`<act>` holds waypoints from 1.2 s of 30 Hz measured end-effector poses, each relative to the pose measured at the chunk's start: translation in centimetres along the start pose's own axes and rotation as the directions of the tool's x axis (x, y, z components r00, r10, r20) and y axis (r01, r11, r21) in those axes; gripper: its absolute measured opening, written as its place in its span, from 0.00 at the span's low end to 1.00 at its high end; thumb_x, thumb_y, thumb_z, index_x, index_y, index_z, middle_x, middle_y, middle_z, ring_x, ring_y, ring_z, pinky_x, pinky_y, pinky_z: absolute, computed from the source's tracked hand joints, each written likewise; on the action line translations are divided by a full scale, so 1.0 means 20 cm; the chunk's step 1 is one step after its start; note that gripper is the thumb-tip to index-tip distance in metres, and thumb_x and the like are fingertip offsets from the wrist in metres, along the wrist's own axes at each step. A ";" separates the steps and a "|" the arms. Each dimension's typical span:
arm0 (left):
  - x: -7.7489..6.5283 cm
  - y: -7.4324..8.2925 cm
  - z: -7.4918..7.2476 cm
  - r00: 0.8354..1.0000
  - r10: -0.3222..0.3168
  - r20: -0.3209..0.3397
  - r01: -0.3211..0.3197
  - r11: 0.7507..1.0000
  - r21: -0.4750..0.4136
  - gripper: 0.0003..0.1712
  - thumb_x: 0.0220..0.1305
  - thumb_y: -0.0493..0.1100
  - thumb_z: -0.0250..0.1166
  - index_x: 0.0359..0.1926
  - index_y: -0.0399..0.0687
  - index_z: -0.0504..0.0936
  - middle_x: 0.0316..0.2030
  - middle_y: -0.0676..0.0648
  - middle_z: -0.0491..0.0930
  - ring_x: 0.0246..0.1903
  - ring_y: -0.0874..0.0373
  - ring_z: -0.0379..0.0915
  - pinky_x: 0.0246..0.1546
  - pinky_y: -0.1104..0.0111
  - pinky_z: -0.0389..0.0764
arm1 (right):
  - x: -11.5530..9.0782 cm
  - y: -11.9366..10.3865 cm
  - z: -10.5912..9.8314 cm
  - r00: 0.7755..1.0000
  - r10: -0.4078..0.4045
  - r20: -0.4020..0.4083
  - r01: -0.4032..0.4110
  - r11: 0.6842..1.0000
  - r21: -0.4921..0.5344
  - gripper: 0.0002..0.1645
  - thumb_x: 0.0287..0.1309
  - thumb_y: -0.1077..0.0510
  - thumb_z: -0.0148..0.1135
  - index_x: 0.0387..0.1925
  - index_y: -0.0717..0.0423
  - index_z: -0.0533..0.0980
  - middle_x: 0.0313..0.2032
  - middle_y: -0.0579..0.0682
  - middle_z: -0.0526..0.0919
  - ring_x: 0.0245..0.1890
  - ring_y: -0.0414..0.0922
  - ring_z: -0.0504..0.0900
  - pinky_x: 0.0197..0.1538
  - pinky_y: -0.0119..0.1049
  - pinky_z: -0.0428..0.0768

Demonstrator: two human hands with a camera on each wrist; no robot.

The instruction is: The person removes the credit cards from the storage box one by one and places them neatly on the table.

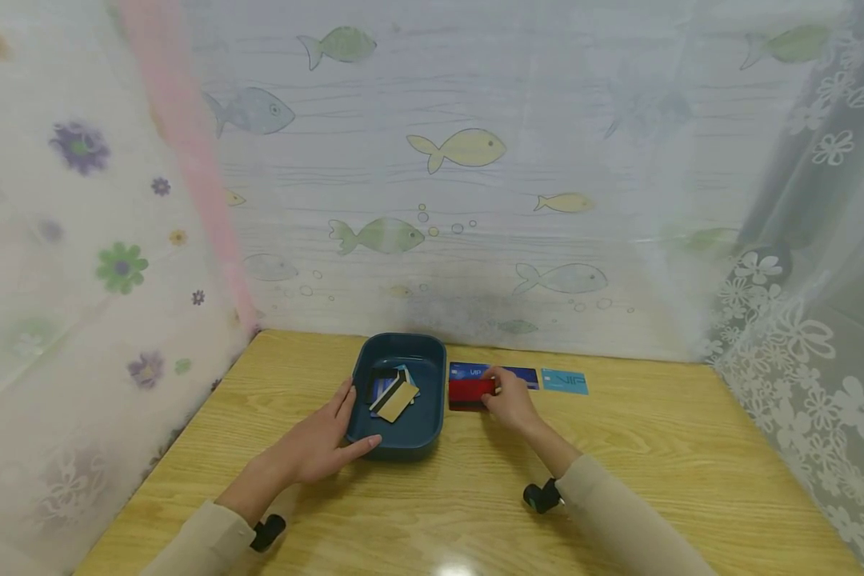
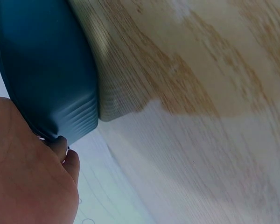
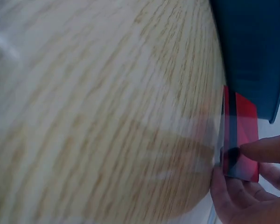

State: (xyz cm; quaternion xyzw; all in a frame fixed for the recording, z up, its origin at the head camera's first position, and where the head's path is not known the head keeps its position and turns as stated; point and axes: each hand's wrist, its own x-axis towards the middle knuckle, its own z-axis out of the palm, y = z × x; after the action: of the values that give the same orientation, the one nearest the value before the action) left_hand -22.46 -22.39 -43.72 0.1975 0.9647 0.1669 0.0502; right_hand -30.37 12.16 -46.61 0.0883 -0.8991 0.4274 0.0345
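A dark blue rectangular tray (image 1: 435,432) stands on the table with several cards in it; a gold card with a dark stripe (image 1: 401,402) lies on top. Against the tray's left side rest the extended fingers of my left hand (image 1: 317,448), its thumb stretched over the near rim. My right hand (image 1: 510,400) pinches a red card (image 1: 468,390) by its right end, thumb on the upper face. A black stripe crosses that card (image 3: 246,135), which stands beside the tray wall (image 3: 256,51) in the right wrist view.
Behind the red card lies a dark blue VIP card (image 1: 464,369), partly covered by my right hand. A light blue VIP card (image 1: 565,382) lies to its right. Printed curtains (image 1: 475,200) close off the wooden table (image 1: 655,448) at the back and sides.
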 end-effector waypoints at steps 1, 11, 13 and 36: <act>0.00 0.00 0.00 1.000 0.001 -0.002 -0.001 1.000 0.000 0.64 0.67 0.80 0.47 0.80 0.33 0.45 0.82 0.38 0.36 0.77 0.38 0.48 0.71 0.45 0.63 | 0.00 0.00 0.00 1.000 0.001 0.004 -0.001 1.000 -0.007 0.18 0.58 0.73 0.66 0.52 0.64 0.80 0.36 0.56 0.78 0.38 0.53 0.84 0.33 0.40 0.81; 0.00 0.00 0.00 1.000 0.000 -0.006 0.000 1.000 0.002 0.64 0.67 0.80 0.47 0.80 0.33 0.45 0.82 0.39 0.36 0.77 0.39 0.48 0.71 0.45 0.63 | 0.01 -0.02 0.00 0.998 0.012 0.057 -0.007 0.996 -0.085 0.21 0.60 0.72 0.66 0.56 0.64 0.81 0.36 0.56 0.82 0.33 0.48 0.78 0.35 0.41 0.77; 0.00 0.00 0.00 1.000 -0.002 -0.005 0.002 1.000 0.001 0.64 0.67 0.80 0.47 0.80 0.33 0.45 0.82 0.39 0.36 0.77 0.39 0.48 0.71 0.45 0.63 | 0.01 -0.02 0.01 0.998 0.015 0.064 -0.009 0.996 -0.089 0.21 0.61 0.71 0.66 0.57 0.64 0.80 0.39 0.57 0.83 0.36 0.47 0.79 0.37 0.42 0.78; 0.00 -0.01 0.00 1.000 -0.002 -0.005 0.002 1.000 -0.002 0.64 0.67 0.80 0.47 0.80 0.33 0.45 0.82 0.38 0.36 0.77 0.39 0.48 0.71 0.45 0.63 | 0.04 0.02 0.03 0.995 -0.043 0.087 0.053 0.992 -0.116 0.19 0.58 0.73 0.64 0.52 0.71 0.82 0.50 0.66 0.84 0.53 0.62 0.81 0.51 0.55 0.81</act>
State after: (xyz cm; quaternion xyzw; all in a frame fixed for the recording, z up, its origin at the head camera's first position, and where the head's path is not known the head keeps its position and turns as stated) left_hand -22.54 -22.44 -43.85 0.1960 0.9648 0.1684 0.0481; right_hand -31.22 11.89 -47.22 0.1256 -0.9210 0.3685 0.0122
